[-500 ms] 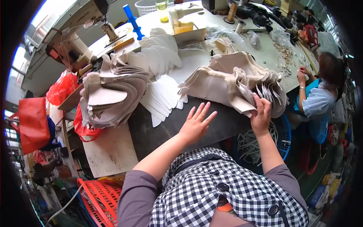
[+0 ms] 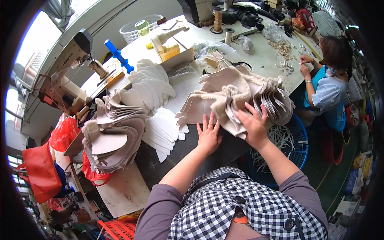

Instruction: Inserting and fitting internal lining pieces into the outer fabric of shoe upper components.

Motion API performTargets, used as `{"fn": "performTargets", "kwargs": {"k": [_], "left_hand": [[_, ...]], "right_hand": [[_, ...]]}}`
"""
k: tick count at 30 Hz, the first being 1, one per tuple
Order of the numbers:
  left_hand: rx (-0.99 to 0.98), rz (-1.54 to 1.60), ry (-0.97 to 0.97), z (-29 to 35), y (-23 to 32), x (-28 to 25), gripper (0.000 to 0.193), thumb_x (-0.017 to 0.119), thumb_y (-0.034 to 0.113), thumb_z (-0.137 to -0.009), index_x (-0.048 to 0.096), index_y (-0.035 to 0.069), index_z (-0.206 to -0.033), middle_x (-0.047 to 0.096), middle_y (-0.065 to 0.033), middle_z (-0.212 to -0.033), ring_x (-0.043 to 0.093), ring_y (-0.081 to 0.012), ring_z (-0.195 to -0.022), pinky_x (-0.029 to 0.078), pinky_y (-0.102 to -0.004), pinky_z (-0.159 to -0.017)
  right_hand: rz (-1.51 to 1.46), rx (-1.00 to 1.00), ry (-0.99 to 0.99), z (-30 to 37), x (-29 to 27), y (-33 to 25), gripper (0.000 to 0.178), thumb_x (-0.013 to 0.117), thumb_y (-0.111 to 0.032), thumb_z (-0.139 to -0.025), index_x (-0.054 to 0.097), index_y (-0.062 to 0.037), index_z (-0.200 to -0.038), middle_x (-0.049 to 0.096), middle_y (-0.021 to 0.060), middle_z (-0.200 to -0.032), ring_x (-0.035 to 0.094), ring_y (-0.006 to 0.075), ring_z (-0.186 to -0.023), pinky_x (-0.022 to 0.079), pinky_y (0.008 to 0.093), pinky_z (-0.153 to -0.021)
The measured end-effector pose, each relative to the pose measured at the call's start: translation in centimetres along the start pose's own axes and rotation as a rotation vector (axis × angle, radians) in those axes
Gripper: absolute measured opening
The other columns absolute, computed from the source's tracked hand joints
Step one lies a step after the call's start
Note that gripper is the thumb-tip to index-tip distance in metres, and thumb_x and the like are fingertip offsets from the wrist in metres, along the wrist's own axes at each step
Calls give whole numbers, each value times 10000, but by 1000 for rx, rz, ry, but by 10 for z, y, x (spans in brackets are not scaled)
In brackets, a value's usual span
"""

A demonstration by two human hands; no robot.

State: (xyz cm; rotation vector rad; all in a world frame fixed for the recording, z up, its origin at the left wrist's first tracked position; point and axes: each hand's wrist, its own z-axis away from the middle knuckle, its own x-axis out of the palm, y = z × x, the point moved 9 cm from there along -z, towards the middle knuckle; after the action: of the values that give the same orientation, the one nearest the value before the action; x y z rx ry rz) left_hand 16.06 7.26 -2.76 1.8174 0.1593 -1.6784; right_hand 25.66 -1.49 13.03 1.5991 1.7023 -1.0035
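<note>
Seen from the head camera, the left hand [image 2: 209, 140] lies palm down with its fingers spread, holding nothing, its fingertips at the near edge of a pile of beige fleece-trimmed fabric pieces [image 2: 197, 107]. The right hand [image 2: 256, 129] rests at the front of that same pile, fingers apart and partly bent over a folded, fleece-edged flap; whether it pinches any layer I cannot tell. The pile sits ahead of the person, partly over a dark work surface [image 2: 176, 155], its right end a thick fan of layered edges. Just left of it, slim white flat pieces [image 2: 160, 130] overlap in a fan, and beyond them lie broader white rounded pieces [image 2: 150, 86]. Further left stands a second stack of beige pieces [image 2: 110, 142], curved and densely layered, near a red plastic bag [image 2: 65, 134]. Below the right forearm, a blue plastic basket [image 2: 300, 150] holds pale narrow strips [image 2: 282, 137]. Toward the back left are a sewing machine [image 2: 66, 84] and an upright blue rod [image 2: 119, 57]; at the far side, a white basket [image 2: 129, 33] and a thread spool [image 2: 229, 37]. A co-worker [image 2: 331, 90] sits at the right, both hands raised near small scattered bits [image 2: 286, 68] on the table.
</note>
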Motion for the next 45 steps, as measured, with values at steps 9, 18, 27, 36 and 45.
{"fn": "performTargets", "kwargs": {"k": [9,18,27,36,45], "left_hand": [[172,148,388,-48,25,-58,771,681,218,-755,347,172,-1448,36,-164,-1595,48,-476,-1440,159,-736,-1051],[104,-14,-112,-142,9,-38,677,540,182,-856,314,218,-1493,147,-67,-1593,111,-353,-1466,235,-634,-1110],[187,220,243,-44,-26,-63,640,622,21,-763,439,92,-1372,274,-251,-1497,265,-402,-1403,271,-445,-1148],[30,483,451,101,-41,-58,487,595,-19,-793,543,79,-1267,434,-170,-1419,398,-359,-1337,363,-421,-1096],[-771,540,1191,328,-202,-152,119,543,83,-952,607,26,-1035,618,-63,-945,613,-158,-831,500,-289,-748]], "right_hand": [[-109,320,117,22,-23,22,644,729,-190,-771,482,-50,-1349,445,186,-1389,421,363,-1270,318,437,-1077],[214,310,-106,3,45,46,881,778,-338,-708,329,-215,-1456,315,119,-1496,250,328,-1406,82,623,-1124],[45,294,-122,39,7,30,1015,663,-669,-712,292,-119,-1481,330,125,-1491,264,306,-1395,72,530,-1137],[-382,-174,-6,18,-12,-85,515,656,-144,-803,492,-86,-1287,532,139,-1324,441,328,-1272,230,502,-1108],[-692,-388,-562,24,130,-221,409,670,-73,-782,594,-128,-1181,547,79,-1255,496,261,-1222,295,518,-1098]]}}
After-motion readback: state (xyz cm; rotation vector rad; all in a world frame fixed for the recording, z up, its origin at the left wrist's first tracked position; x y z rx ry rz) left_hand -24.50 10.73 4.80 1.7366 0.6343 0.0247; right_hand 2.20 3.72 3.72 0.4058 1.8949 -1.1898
